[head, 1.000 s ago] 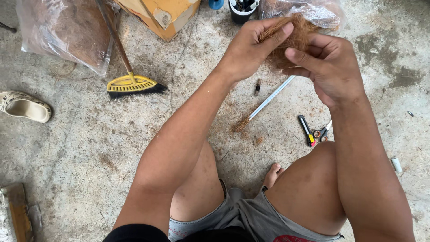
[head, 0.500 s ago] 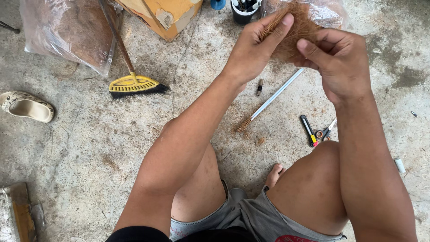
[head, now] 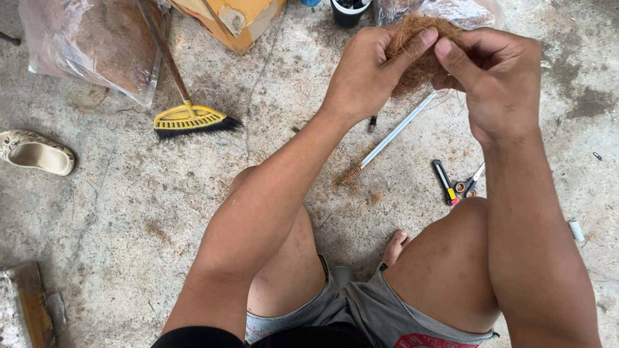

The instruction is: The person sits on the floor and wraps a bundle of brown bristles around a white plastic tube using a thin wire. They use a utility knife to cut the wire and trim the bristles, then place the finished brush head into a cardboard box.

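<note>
Both of my hands hold one clump of brown coconut fibre (head: 419, 61) above the concrete floor, near the top of the view. My left hand (head: 371, 67) grips its left side with the thumb on top. My right hand (head: 496, 80) pinches the right side between thumb and fingers. Below the clump, a thin white stick (head: 393, 132) lies on the floor with a small tuft of fibre (head: 349, 175) at its lower end. I sit with bare knees bent, a foot showing between them.
A yellow-headed broom (head: 190, 119) lies at upper left beside a plastic bag of fibre (head: 90, 42). A cardboard box (head: 232, 19) and a dark cup (head: 348, 9) stand at the top. A cutter (head: 445, 182) and scissors (head: 469, 183) lie right; a shoe (head: 35, 151) lies left.
My hands with the fibre clump have stayed near the top of the view, the fingers shifting their grip on it. Things on the floor have not moved.
</note>
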